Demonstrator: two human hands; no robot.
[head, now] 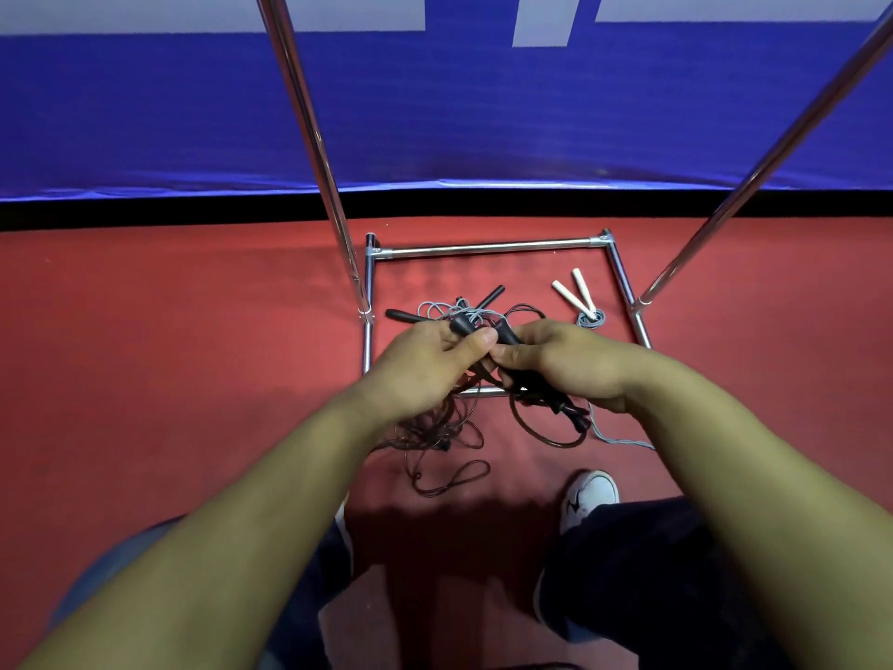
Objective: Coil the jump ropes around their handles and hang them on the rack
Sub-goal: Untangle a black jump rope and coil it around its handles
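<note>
Nearest the camera are the person's dark trousers (638,573) and one white shoe (592,495) on the red floor (169,355). Between the shoe and the hands, a thin dark cord (449,478) lies in loose loops on the floor, below the left fingers.

Both forearms reach forward and the hands meet over the front bar of the rack. The left hand (425,365) has its fingers curled and its thumb pressed down, pinching a black handle (461,324) whose end sticks out just past the fingertips. The right hand (560,365) is curled round a second black handle (507,335), with the thumb touching the left thumb. Below the right fingers hangs a bundle of black handles and cord (565,411), with a dark loop drooping under it; how many ropes are in that bundle cannot be told. A grey cord (623,442) trails to the right under the right wrist.

Just beyond the fingertips, inside the square base of the metal rack (488,249), lies a tangle of grey cord with black handles (454,309). Beyond the right fingers, a rope with white handles (577,295) lies with its grey cord coiled at the handle ends. Two shiny uprights rise from the base. Behind stands a blue padded wall (435,113).
</note>
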